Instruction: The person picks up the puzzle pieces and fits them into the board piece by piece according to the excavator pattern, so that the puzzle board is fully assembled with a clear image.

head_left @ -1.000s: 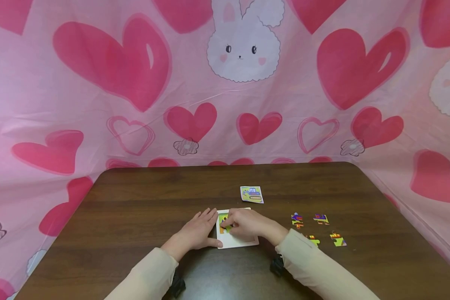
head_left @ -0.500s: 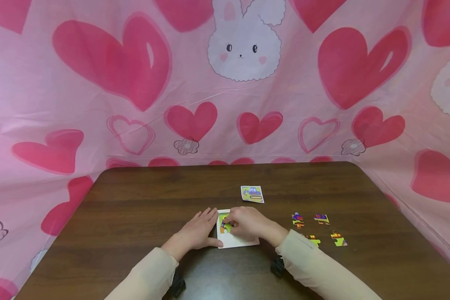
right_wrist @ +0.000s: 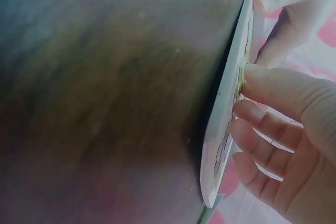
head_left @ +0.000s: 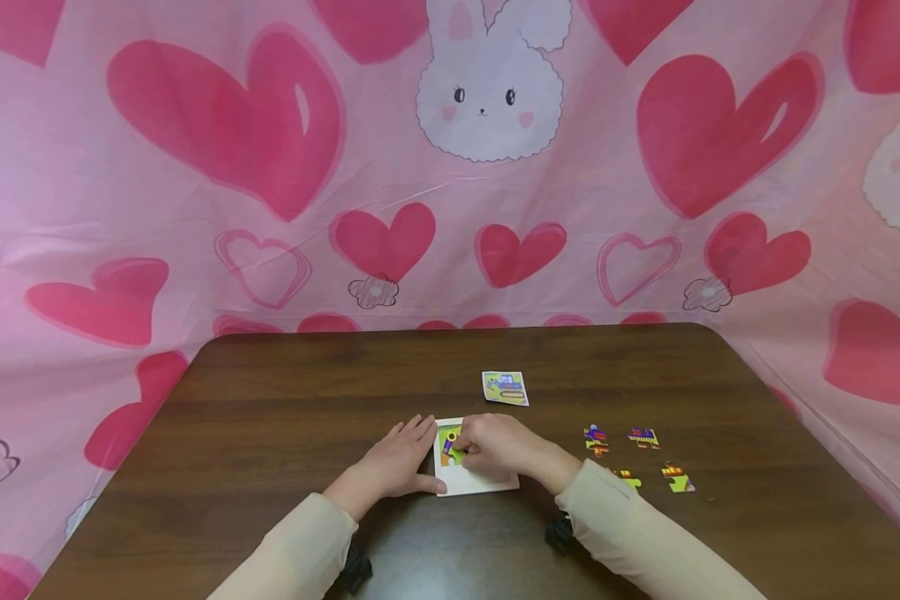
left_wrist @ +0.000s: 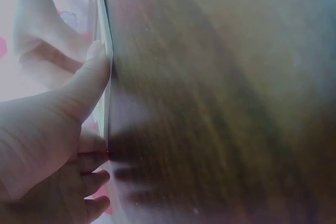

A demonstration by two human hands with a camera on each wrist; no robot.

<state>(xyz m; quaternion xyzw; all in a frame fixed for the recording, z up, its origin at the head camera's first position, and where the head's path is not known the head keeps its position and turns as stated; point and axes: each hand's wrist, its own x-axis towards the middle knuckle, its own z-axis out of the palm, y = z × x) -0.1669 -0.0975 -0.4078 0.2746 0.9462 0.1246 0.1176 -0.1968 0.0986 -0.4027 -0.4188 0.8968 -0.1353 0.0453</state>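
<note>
On the left, pink heart-print cloth begins, running behind the dark wooden table. Next, pale left sleeve, black device at the wrist. Left hand: fingers extended and slightly apart, along the left edge of the white puzzle tray; thumb on its near left corner. No curl round the tray; the hand just rests against it and steadies nothing else visible.

Tray lies flat near table centre. Fitted pieces, yellow-green with some dark blue, sit in its upper left part; the rest of the recess is mostly covered by the right hand. Right hand: fingers bent, tips down at the pieces; right wrist view has the thumb touching yellow-green print. Pinching or only pressing: can't tell.

Picture card, blue digger on it, just beyond the tray, apart from it. Second black device under the right wrist, then pale right sleeve. Right of the tray, four loose pieces on the table: purple-orange piece, yellow-green piece partly behind the sleeve, purple-red piece, red-and-green piece farthest right.
</note>
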